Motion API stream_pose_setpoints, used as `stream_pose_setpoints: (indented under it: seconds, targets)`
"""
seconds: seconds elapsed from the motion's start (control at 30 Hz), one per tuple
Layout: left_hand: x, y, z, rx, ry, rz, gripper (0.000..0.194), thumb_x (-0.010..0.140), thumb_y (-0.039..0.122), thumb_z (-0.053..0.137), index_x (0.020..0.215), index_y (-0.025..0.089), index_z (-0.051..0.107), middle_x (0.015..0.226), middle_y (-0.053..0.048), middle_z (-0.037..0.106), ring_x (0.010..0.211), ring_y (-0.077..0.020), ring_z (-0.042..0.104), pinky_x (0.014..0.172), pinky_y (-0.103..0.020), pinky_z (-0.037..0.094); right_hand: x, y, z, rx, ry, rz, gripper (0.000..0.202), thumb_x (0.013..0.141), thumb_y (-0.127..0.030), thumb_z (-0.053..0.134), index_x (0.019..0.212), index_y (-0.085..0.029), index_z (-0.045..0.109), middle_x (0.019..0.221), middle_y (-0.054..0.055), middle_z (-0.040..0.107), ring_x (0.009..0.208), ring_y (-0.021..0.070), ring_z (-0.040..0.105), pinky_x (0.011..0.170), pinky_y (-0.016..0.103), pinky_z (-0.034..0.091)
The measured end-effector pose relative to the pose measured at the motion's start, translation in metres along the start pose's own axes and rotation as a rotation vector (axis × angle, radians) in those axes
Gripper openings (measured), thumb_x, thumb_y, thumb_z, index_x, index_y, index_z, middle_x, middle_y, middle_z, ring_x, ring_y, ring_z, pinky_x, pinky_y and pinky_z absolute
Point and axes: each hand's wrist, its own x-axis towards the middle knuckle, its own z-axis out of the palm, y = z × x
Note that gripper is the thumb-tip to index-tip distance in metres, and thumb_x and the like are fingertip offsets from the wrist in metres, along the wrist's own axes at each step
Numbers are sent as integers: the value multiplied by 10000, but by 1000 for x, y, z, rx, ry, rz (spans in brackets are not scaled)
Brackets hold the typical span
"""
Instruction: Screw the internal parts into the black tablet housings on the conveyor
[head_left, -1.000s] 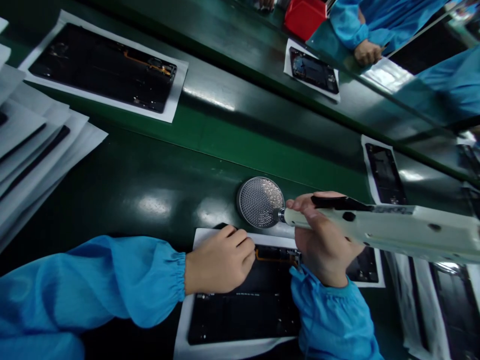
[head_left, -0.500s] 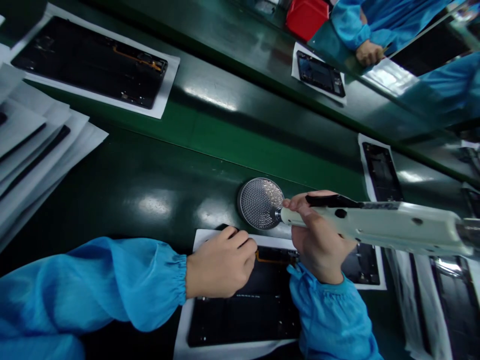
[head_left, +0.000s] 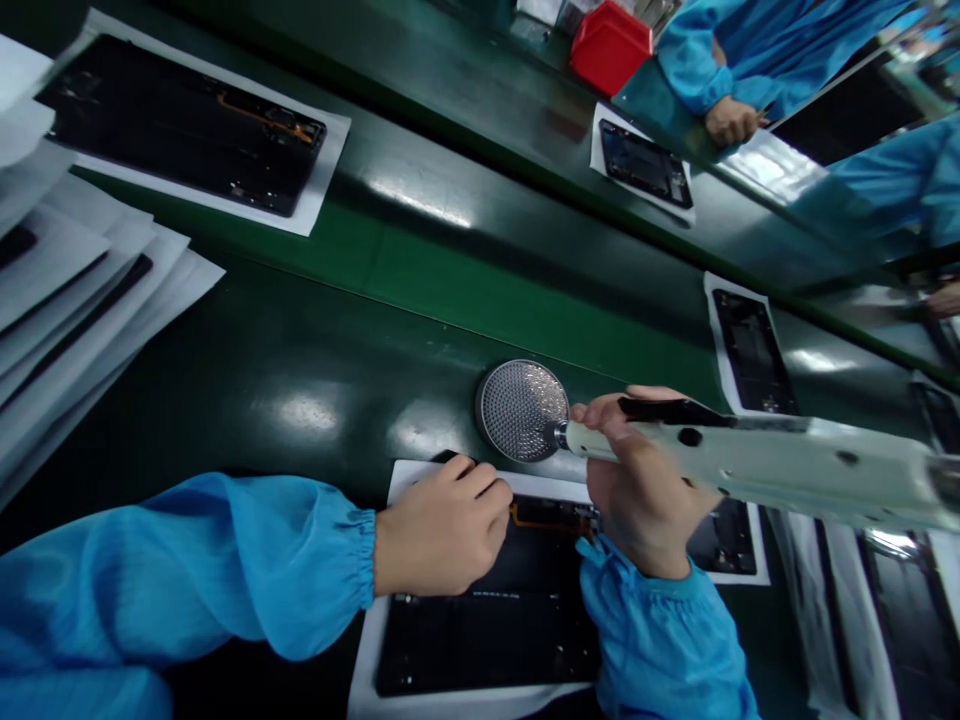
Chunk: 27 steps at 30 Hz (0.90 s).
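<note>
A black tablet housing (head_left: 487,640) with an orange flex strip lies on a white sheet (head_left: 367,670) at the lower middle. Over its upper left part rests my left hand (head_left: 446,525), fingers curled; what they hold, if anything, is hidden beneath. My right hand (head_left: 645,490) is wrapped round a pale green powered screwdriver (head_left: 795,465), held nearly level. The tool's metal tip is at the rim of a round silver dish (head_left: 521,410) with a perforated top, just beyond the housing.
Layered white sheets with dark parts (head_left: 97,290) stand at the left. Another housing (head_left: 187,130) lies at the back left, smaller ones (head_left: 754,350) along the line at right. Across the bench are a red bin (head_left: 611,48) and another person's hand (head_left: 731,122).
The rear end of the screwdriver has dipped slightly, with my right hand a little lower. My left hand stays put. Parts beyond the bench have shifted slightly in view.
</note>
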Motion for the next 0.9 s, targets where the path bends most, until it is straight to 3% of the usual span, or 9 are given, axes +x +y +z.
stream_pose_setpoints:
  seconds: [0.2, 0.37, 0.73, 0.9]
  targets:
    - [1, 0, 3, -53, 50, -40, 203, 951, 158, 501, 879, 79, 673, 907, -124, 631, 850, -238, 552, 724, -379, 438, -27, -28, -8, 35, -151, 1, 261, 761, -108, 679, 975, -251, 721, 670, -4, 595, 697, 167, 573, 697, 371, 521]
    - [3, 0, 1, -60, 50, -49, 220, 949, 156, 512, 787, 83, 643, 820, -105, 597, 791, -218, 519, 677, -352, 392, -53, -25, -16, -25, -339, 74, 311, 830, -84, 629, 1078, -267, 671, 793, 14, 632, 771, 183, 606, 748, 415, 557]
    - [3, 1, 4, -40, 91, -46, 232, 919, 157, 558, 708, 108, 640, 787, -93, 577, 777, -220, 503, 632, -350, 312, -61, -14, -19, -164, -315, 111, 282, 842, -147, 649, 1090, -281, 634, 878, 23, 653, 823, 213, 659, 799, 455, 558]
    - [3, 1, 3, -39, 95, -42, 234, 922, 156, 558, 709, 105, 642, 784, -96, 576, 778, -219, 503, 628, -347, 303, -60, -13, -18, -169, -326, 111, 288, 825, -156, 652, 1075, -298, 628, 825, 6, 625, 823, 212, 645, 791, 448, 563]
